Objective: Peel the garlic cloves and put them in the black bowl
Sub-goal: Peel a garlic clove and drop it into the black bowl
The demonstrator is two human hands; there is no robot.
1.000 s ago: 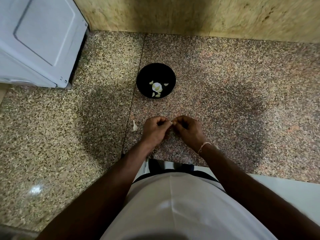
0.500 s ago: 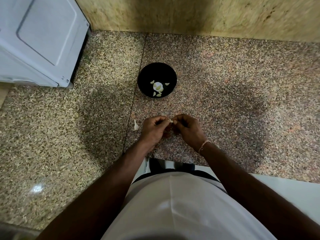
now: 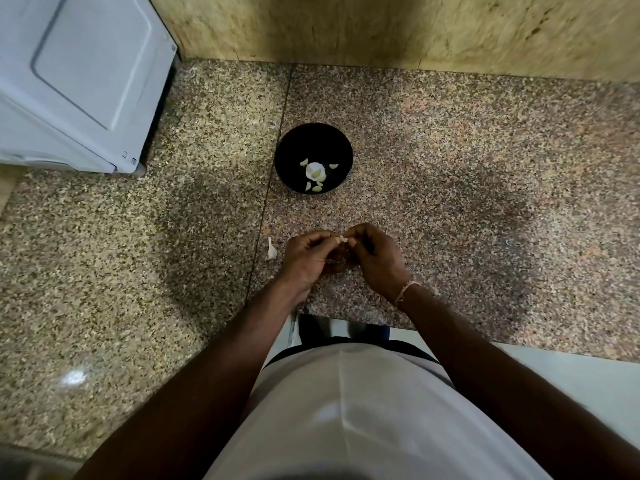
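Just left of my left hand (image 3: 310, 256) lies a loose garlic piece (image 3: 272, 250). Its curled fingers and those of my right hand (image 3: 375, 258) pinch one garlic clove (image 3: 344, 239) between them. The black bowl (image 3: 294, 150), holding pale cloves, sits beyond both.

Person seen from above. Both forearms bare to the bottom edge of frame; no sleeves show. Torso covered by a white garment (image 3: 360, 417), plain, with one vertical crease down the middle and a soft sheen. Dark band (image 3: 405, 344) at its upper edge, toward the counter. Right wrist carries a thin pale thread bracelet (image 3: 406, 291), loose end hanging. Left hand (image 3: 310, 256), right hand (image 3: 375, 258): no rings visible.
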